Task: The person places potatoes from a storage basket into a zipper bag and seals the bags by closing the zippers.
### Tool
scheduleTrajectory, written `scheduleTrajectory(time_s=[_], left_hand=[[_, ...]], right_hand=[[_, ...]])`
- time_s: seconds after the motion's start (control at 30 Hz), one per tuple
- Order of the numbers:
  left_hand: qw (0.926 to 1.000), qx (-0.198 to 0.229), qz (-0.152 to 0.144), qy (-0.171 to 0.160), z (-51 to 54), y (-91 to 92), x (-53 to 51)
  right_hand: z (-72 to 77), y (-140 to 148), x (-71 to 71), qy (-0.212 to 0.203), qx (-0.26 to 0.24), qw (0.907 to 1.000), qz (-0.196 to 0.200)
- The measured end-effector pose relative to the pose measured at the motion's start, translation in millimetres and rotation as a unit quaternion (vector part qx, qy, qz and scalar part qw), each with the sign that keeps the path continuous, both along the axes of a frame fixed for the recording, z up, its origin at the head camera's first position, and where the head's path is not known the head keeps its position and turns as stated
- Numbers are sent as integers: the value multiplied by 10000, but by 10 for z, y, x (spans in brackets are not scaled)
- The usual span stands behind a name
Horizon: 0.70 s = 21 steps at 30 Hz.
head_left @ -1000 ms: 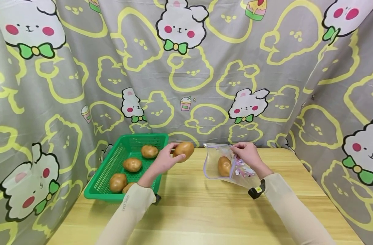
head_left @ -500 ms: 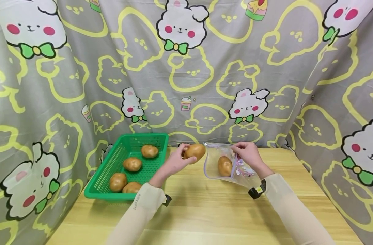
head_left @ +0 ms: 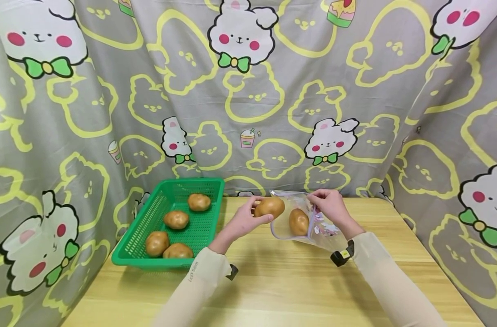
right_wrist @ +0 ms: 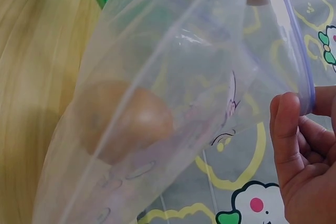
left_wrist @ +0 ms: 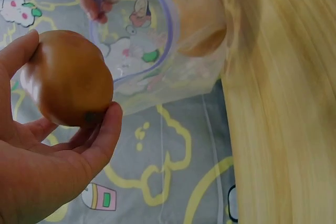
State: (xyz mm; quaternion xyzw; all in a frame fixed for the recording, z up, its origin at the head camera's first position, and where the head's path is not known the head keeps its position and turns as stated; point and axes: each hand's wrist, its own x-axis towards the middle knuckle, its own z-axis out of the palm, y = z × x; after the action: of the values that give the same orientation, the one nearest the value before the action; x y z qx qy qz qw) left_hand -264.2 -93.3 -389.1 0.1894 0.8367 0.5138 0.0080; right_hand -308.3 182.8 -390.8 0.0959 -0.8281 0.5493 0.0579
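My left hand point(head_left: 245, 221) grips a brown potato point(head_left: 269, 207) between thumb and fingers, right at the mouth of a clear zip bag point(head_left: 282, 230) with a purple rim. In the left wrist view this potato point(left_wrist: 71, 77) hangs just short of the bag's opening. My right hand point(head_left: 332, 206) pinches the upper rim of the bag and holds the mouth apart; its thumb and finger close on the purple strip in the right wrist view. Inside the bag lies another potato point(head_left: 299, 222), seen through the plastic in the right wrist view as a blurred brown shape point(right_wrist: 128, 121).
A green plastic basket point(head_left: 127, 262) stands on the left of the wooden table point(head_left: 273, 290), with several potatoes point(head_left: 176, 220) in it. Behind the table hangs a grey patterned curtain point(head_left: 240, 100), which also runs along both sides.
My left hand has carried the potato rightward, from beside the basket to the bag's mouth. The right hand and the bag have stayed nearly still.
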Motion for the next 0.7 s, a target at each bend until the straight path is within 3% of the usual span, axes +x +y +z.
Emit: scheduleTrajectory(time_s=[0.37,0.7], left_hand=[[9993,96,-335,158,-84,145,5],[9983,-303,-226,433,-121,223,29]], right_hand=[[5,-17,17,29,64,10000,-22],[22,-28,34,61,25,10000,33]])
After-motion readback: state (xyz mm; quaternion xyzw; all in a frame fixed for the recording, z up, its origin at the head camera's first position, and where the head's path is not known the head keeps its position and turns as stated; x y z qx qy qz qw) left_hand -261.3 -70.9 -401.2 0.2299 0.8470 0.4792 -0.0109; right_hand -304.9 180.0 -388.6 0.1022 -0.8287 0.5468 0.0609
